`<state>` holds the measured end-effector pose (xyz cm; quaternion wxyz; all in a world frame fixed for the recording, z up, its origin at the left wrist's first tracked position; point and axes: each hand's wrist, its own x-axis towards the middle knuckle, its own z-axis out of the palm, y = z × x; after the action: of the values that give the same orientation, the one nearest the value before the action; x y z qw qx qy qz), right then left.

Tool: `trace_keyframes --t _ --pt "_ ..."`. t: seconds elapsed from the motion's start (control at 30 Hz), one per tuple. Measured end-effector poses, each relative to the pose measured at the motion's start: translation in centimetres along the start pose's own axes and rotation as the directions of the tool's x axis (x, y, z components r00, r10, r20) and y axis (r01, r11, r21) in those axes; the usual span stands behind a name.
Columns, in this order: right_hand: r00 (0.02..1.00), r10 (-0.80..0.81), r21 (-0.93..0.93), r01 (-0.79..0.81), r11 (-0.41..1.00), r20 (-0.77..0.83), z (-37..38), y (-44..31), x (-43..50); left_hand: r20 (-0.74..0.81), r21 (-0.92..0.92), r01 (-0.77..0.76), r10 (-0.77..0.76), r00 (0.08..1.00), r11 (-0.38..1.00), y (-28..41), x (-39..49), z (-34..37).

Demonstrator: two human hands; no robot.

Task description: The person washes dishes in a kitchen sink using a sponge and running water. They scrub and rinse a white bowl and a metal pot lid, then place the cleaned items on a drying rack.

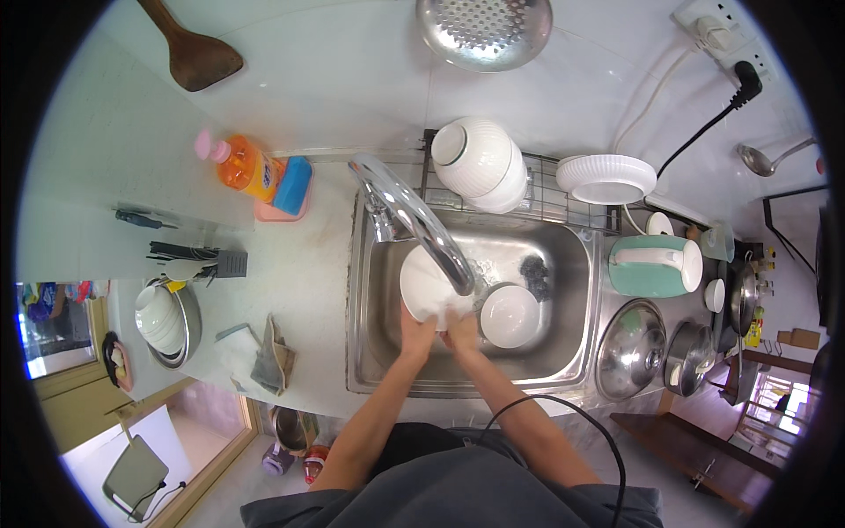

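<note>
Under the chrome faucet [422,224], a white bowl [422,284] is tilted in the stainless steel sink [568,356]. My left hand [418,336] grips the bowl's near left edge. My right hand [462,330] is at its near right edge, blurred, with the fingers partly hidden by splashing water; whether it grips or rubs the bowl is unclear. A second white bowl [510,317] sits on the sink floor just right of my right hand. Behind it lies a dark steel-wool scourer [535,277].
A wire rack [548,204] behind the sink bears stacked white bowls [478,162] and a ribbed white dish [606,178]. At right stand a green kettle [650,267] and a pot lid [632,350]. Orange soap bottle [247,168], blue sponge [294,186] and cloths [270,360] lie left.
</note>
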<state>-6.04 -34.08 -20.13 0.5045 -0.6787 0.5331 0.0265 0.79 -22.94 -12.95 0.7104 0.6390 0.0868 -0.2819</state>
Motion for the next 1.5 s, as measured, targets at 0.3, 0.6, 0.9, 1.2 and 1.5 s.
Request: trace_keyframes --t 0.3,0.6,0.9,1.2,1.5 --pt "0.993 -0.059 -0.113 0.070 0.991 0.100 -2.0 -5.3 -0.4 -0.074 -0.095 0.122 -0.129 0.989 0.988 -1.5 -0.8 -1.4" --pt "0.715 -0.485 -0.189 0.640 0.745 0.504 -6.4 -18.6 -1.9 0.096 -0.332 0.558 -0.561 0.822 0.760 -2.1 0.8 -3.4" --pt "0.383 -0.825 -0.344 0.906 0.247 0.416 -10.8 -14.2 -1.0 -0.044 0.094 -0.094 0.098 0.994 0.991 -3.2 6.9 -2.6" --pt "0.529 -0.645 -0.414 0.845 0.339 0.551 -7.3 -14.2 2.1 0.025 0.481 -0.218 0.235 0.972 0.849 -1.4 1.3 -4.3" --pt "0.797 -0.184 0.574 -0.233 0.785 0.575 3.8 -14.8 5.9 0.099 -0.026 0.208 -0.205 0.974 0.978 -1.1 -4.2 -4.1"
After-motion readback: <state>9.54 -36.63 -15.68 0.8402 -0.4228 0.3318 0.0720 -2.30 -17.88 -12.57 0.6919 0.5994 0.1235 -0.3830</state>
